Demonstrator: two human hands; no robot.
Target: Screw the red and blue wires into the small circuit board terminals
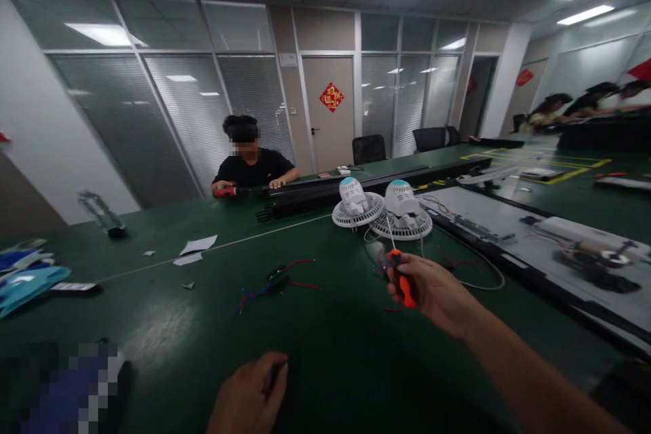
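Observation:
My right hand [437,291] is closed around the orange and black handle of a screwdriver [407,288]. Its thin shaft points up and away, in line with the nearer of two white fans [401,200]; I cannot tell whether the tip touches it. Beside that one stands the other white fan [352,196], both with round grilles down and teal-capped housings up. Low in the view, my left hand [251,393] rests over the green table with fingers curled together; a dark patch shows between thumb and finger. Thin red and blue wires with small dark parts [279,278] lie between the hands.
Long black bars [315,198] lie behind the fans. A large black-framed panel [488,224] with mechanical parts fills the right side. Paper scraps [196,247] and blue packets [30,278] lie left. Across the table sits a person [254,166] holding a red tool.

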